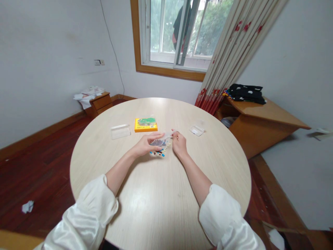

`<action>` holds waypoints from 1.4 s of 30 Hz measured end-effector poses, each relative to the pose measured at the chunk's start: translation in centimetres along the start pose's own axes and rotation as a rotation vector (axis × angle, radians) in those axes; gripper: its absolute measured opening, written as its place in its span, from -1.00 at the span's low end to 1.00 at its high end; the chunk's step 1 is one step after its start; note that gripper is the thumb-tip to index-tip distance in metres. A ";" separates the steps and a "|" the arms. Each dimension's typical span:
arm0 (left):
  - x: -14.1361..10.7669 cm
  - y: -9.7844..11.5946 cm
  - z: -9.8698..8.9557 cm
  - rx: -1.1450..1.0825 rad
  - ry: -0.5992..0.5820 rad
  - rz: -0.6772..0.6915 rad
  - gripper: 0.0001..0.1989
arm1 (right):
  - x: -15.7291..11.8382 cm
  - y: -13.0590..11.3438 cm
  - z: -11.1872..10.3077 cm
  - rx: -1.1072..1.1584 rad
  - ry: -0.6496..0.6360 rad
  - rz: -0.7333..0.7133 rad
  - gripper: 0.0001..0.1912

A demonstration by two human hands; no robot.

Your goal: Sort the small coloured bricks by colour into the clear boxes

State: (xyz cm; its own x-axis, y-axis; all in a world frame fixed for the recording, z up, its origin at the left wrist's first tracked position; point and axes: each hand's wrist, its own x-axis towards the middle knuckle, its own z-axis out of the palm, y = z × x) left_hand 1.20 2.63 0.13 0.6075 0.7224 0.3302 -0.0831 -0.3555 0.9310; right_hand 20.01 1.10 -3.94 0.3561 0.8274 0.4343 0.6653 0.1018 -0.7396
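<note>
Over the middle of the round table [156, 194], my left hand [144, 143] grips a clear plastic bag [163, 138] between thumb and fingers. Dark and pale bits show through its side. My right hand [179, 143] is closed, pinching the bag's right end. Just below the bag lie several small coloured pieces [159, 153], in blue, brown and cream. Whether some of these are still inside the bag's lower edge, I cannot tell.
A yellow box [146, 127] with a clear case of green pieces [147, 121] on it sits behind my left hand. A clear plastic tray [120, 132] lies to its left. Another small clear case [197, 130] is at the right. A wooden desk [273, 116] stands beyond the table.
</note>
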 end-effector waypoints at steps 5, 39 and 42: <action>-0.1 -0.1 0.4 0.006 -0.072 -0.030 -0.44 | -0.1 -0.2 -0.1 0.067 0.027 0.016 -0.48; 0.1 0.4 -0.7 -0.824 0.362 -0.128 -0.25 | -2.8 -4.3 -0.3 0.003 0.087 -0.548 -0.68; 0.1 0.3 -0.6 -0.810 0.350 -0.140 -0.26 | -2.9 -4.5 -0.2 -0.003 0.023 -0.596 -0.74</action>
State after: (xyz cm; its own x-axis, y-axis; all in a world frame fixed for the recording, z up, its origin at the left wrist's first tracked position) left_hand 0.75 2.96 0.50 0.3887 0.9148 0.1101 -0.6392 0.1816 0.7473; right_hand 16.14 -1.89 -1.77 -0.0651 0.6160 0.7850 0.7567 0.5433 -0.3636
